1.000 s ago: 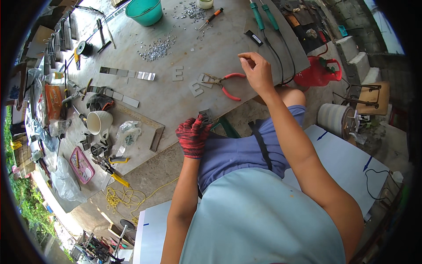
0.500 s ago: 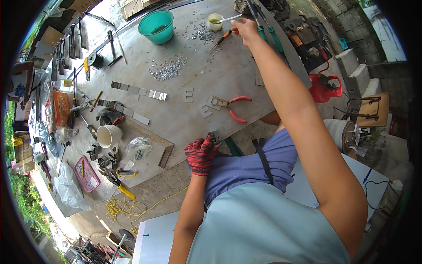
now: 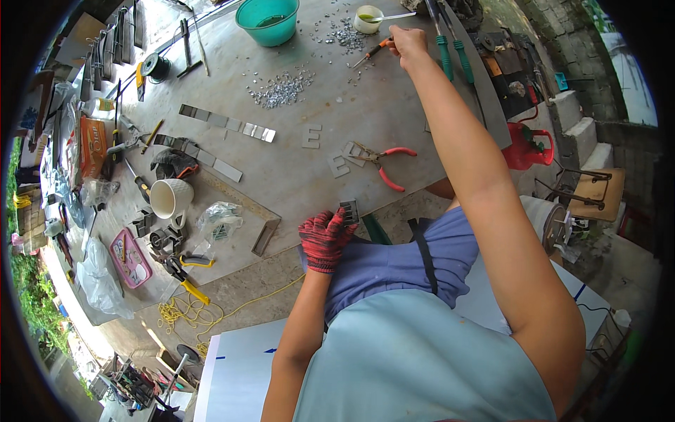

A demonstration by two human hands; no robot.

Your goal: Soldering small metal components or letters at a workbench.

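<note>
Across the bench, the right hand is now meeting a screwdriver, grip unclear. The left hand is clutching metal.

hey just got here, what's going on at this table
The person's left hand, in a red-and-black glove, holds a small metal piece by the near edge of the table. The bare right hand reaches across to the handle of an orange-and-black tool; how firmly it grips is unclear. Red-handled pliers lie beside flat E-shaped pieces, with shiny bits scattered farther off.
</note>
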